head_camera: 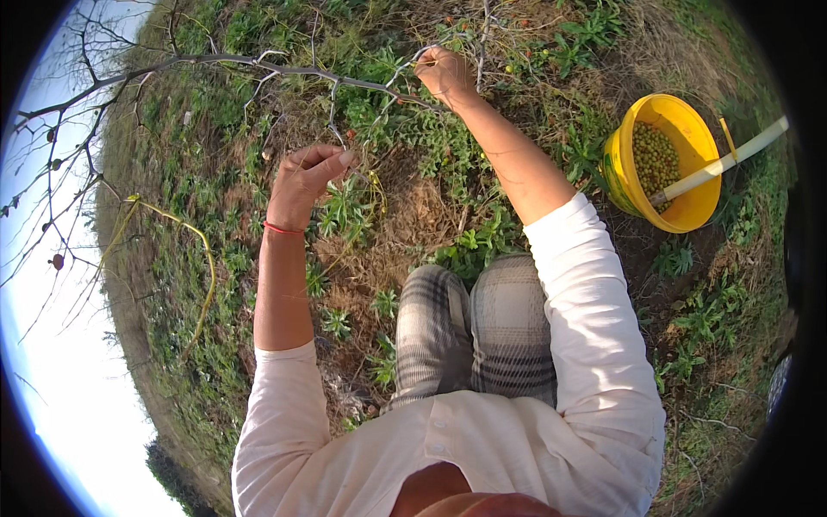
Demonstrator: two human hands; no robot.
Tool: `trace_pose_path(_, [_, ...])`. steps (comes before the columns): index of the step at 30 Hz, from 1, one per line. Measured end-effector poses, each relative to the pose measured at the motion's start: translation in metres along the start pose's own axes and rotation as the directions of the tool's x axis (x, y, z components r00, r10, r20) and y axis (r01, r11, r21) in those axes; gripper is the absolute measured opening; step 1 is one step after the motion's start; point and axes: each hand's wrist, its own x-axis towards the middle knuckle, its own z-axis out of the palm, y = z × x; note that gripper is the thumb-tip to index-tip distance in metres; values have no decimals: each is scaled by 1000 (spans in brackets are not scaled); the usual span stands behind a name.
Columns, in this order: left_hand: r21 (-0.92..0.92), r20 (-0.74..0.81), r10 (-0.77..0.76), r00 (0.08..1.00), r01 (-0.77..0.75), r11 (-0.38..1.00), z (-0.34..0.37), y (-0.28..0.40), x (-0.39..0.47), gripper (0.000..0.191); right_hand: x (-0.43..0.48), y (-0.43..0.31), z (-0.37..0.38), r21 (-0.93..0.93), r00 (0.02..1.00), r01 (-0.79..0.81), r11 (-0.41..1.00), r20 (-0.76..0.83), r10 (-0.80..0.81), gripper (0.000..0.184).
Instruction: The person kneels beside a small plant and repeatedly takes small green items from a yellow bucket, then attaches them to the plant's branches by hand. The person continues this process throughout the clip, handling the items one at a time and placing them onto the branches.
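Note:
A bare, thorny grey branch [258, 61] arches across the upper left, over the weeds. My left hand [307, 178], with a red cord at its wrist, pinches the tip of a pale side twig [332, 110] between thumb and forefinger. Farther up, my right hand [446, 74] has its fingers curled together against another thin twig [402, 70] of the same branch. Whether a fruit is inside those fingers is hidden. Small green and orange-red fruits [509, 68] lie or hang among the stems beyond my right hand.
At the right stands a tilted yellow bucket [701, 155] partly filled with small round green-brown fruits [654, 158]. A white pipe-like rod [730, 161] leans in it. Low weeds [478, 242] and dry soil surround my plaid-covered knees [510, 310]. A yellow-green stem [207, 258] bends at left.

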Motion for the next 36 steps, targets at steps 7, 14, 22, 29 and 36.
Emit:
trace_pose_path(7, [-40, 15, 29, 999, -28, 999, 1, -3, 2, 15, 2, 11, 7, -138, 999, -4, 990, -40, -2, 27])
trace_pose_path(14, [-44, -9, 37, 999, -38, 998, 1, -6, 1, 14, 8, 24, 11, -135, 999, -23, 991, 32, 28, 29])
trace_pose_path(22, [-109, 11, 47, 999, -45, 993, 3, -7, 2, 11, 13, 36, 16, -166, 999, 22, 986, 31, -18, 34])
trace_pose_path(29, [-97, 11, 35, 999, -34, 995, 2, -6, 2, 11, 11, 46, 21, -292, 982, 123, 948, -103, -160, 20])
trace_pose_path(36, [-169, -17, 83, 996, -85, 982, 7, -11, 4, 9, -15, 10, 6, -167, 963, 78, 983, -244, -118, 12])
